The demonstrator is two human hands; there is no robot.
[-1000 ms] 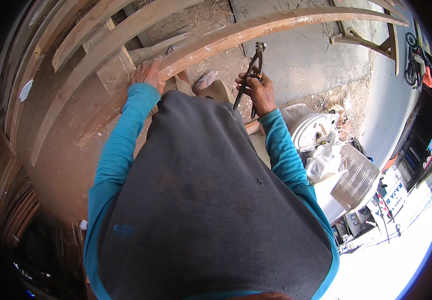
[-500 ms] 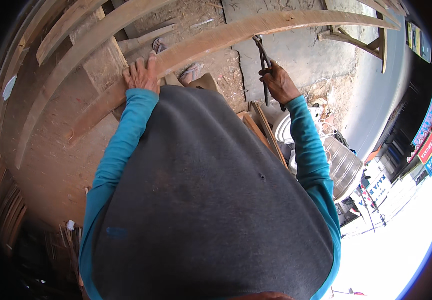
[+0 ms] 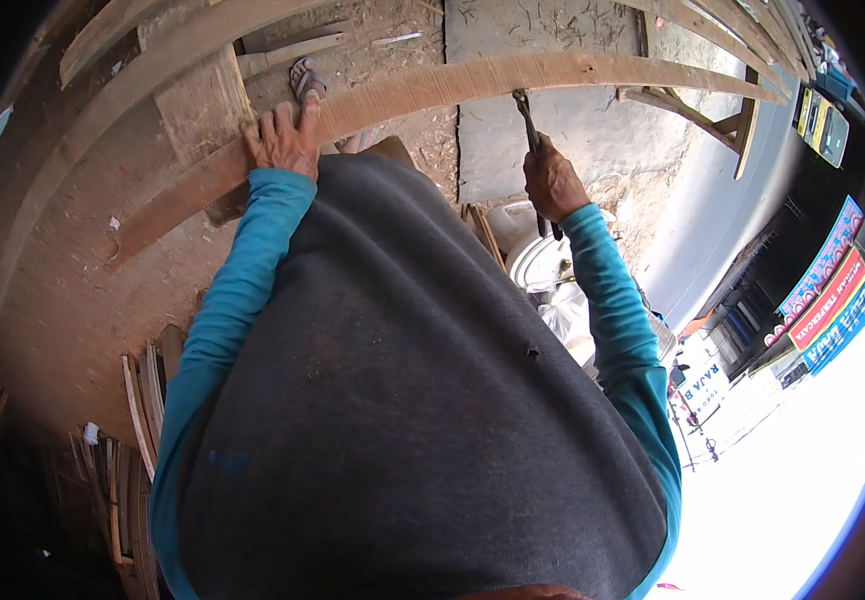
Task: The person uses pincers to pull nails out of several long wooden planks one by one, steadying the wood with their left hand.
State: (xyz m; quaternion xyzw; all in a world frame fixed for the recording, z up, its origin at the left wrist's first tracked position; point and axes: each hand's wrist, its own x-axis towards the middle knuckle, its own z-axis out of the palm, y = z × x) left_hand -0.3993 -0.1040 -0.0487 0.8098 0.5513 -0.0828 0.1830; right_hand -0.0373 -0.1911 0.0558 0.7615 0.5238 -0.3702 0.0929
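Dark grey shirt (image 3: 403, 380) is seen over most of the lower centre, with teal sleeves (image 3: 243, 270) brought forward on both sides. Wooden plank (image 3: 433, 85) is laid across in front of the torso, left to upper right; its bend may be partly lens. Grey sheet (image 3: 493, 150) is spread on the ground beyond and below the plank's middle. Wooden trestle (image 3: 693, 115) is placed near the plank's right end. Wood strips (image 3: 123, 500) are piled at lower left. White container (image 3: 538, 265) is partly hidden by right forearm; white plastic bag (image 3: 565, 315) is seen just beside it.

Right hand (image 3: 556, 180) is closed around the handles of dark metal pincers (image 3: 530, 125). Pincer head is held up to the plank's near edge, apparently touching; what is between the jaws can't be made out. Left hand (image 3: 286, 142) is laid over the plank, fingers slightly spread on its face; whether it's clamped from below can't be told. Sandalled foot (image 3: 306, 78) is seen just past the left fingertips.
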